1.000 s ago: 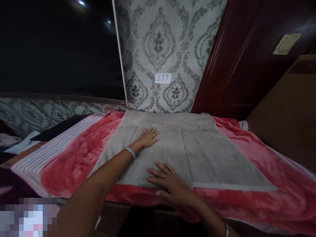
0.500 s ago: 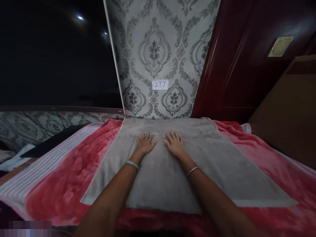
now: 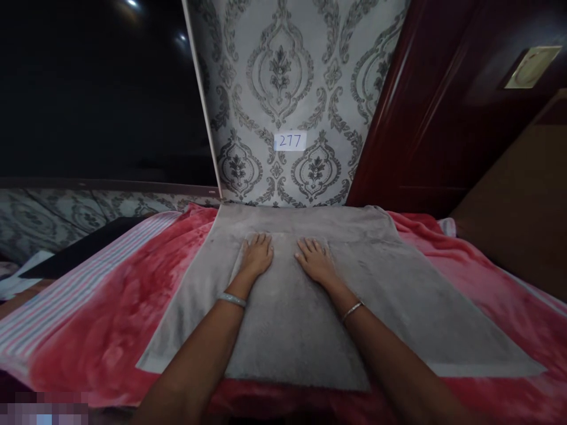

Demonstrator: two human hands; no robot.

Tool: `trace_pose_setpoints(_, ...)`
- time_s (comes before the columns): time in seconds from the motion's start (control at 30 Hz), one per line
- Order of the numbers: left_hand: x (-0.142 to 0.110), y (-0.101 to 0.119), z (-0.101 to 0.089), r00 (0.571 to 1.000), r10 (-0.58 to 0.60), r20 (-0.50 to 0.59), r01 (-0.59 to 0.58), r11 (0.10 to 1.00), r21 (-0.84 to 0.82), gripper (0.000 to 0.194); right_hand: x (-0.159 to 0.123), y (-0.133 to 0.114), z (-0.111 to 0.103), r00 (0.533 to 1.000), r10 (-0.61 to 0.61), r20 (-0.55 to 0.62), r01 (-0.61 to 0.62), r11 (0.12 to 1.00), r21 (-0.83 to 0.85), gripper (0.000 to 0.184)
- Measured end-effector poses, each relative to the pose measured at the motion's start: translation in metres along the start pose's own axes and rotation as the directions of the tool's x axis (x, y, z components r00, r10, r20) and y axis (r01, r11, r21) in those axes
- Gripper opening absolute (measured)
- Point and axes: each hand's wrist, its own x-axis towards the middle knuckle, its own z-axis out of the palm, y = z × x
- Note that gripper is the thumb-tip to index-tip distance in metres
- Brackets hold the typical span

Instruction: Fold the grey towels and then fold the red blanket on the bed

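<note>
A grey towel [image 3: 420, 307] lies spread over a red plush blanket [image 3: 115, 295]. On its middle rests a narrower grey cloth panel [image 3: 292, 330] of the same plush look; whether it is a fold or a separate towel I cannot tell. My left hand [image 3: 258, 254] presses flat near the panel's far left corner, fingers pointing to the wall. Opposite it, my right hand [image 3: 316, 260] lies palm down near the far right corner with its fingers spread. Neither hand grips anything. A band circles each wrist.
A patterned wall with a paper label [image 3: 290, 140] reading 277 rises behind the towel. A large dark screen [image 3: 97, 94] stands at left. To the right are a dark red wooden panel [image 3: 425, 106] and a brown box [image 3: 522, 189]. Striped cloth [image 3: 84, 277] shows at left.
My left hand has slid slightly left and its thumb has drawn in. My right hand stays nearly in place. The view has shifted a little.
</note>
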Motion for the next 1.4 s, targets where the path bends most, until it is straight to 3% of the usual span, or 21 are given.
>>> trace_pose_setpoints(0.13, -0.002, 0.002, -0.003, 0.994, 0.092, -0.051, -0.090, 0.995, 0.041, 0.060, 0.008, -0.023, -0.008, 0.991, -0.132, -0.024, 0.133, 0.991, 0.022, 0.056)
trace_pose_setpoints(0.23, 0.000, 0.004, -0.003, 0.992, 0.124, 0.038, -0.127, 0.989, 0.071, 0.058, 0.017, -0.033, -0.008, 0.987, -0.161, -0.028, 0.162, 0.986, 0.038, 0.056)
trace_pose_setpoints(0.33, 0.003, 0.005, -0.001, 0.991, 0.097, 0.091, -0.105, 0.990, 0.090, 0.055, 0.021, -0.032, -0.002, 0.992, -0.128, 0.023, 0.126, 0.990, 0.067, 0.055)
trace_pose_setpoints(0.7, 0.004, -0.006, 0.001, 0.995, 0.101, -0.004, -0.101, 0.993, -0.063, 0.058, 0.006, -0.024, -0.003, 0.967, -0.241, 0.085, 0.235, 0.969, 0.076, 0.057)
trace_pose_setpoints(0.87, 0.005, -0.007, 0.002, 0.994, 0.102, -0.045, -0.106, 0.990, -0.088, 0.055, -0.051, -0.025, -0.009, 0.916, -0.373, 0.146, 0.356, 0.926, 0.128, 0.061)
trace_pose_setpoints(1.03, 0.000, 0.002, -0.001, 0.987, 0.130, -0.090, -0.135, 0.990, -0.051, 0.049, -0.146, -0.033, -0.016, 0.832, -0.526, 0.178, 0.477, 0.840, 0.258, 0.063)
trace_pose_setpoints(1.17, -0.006, 0.013, -0.009, 0.975, 0.205, -0.089, -0.203, 0.979, 0.034, 0.046, -0.213, -0.035, -0.020, 0.826, -0.544, 0.148, 0.455, 0.797, 0.397, 0.061)
trace_pose_setpoints(1.23, -0.009, 0.016, -0.013, 0.973, 0.220, -0.070, -0.217, 0.975, 0.040, 0.045, -0.237, -0.036, -0.033, 0.823, -0.555, 0.121, 0.412, 0.730, 0.545, 0.057)
trace_pose_setpoints(1.27, -0.011, 0.017, -0.014, 0.974, 0.219, -0.061, -0.217, 0.975, 0.037, 0.044, -0.248, -0.036, -0.044, 0.817, -0.571, 0.084, 0.392, 0.656, 0.644, 0.056)
trace_pose_setpoints(1.33, -0.017, 0.017, -0.016, 0.974, 0.221, -0.055, -0.220, 0.975, 0.019, 0.045, -0.267, -0.039, -0.072, 0.787, -0.615, -0.047, 0.378, 0.420, 0.825, 0.058)
trace_pose_setpoints(1.4, -0.028, 0.014, -0.017, 0.969, 0.238, -0.070, -0.240, 0.970, -0.026, 0.045, -0.288, -0.042, -0.103, 0.730, -0.653, -0.201, 0.394, 0.163, 0.904, 0.062)
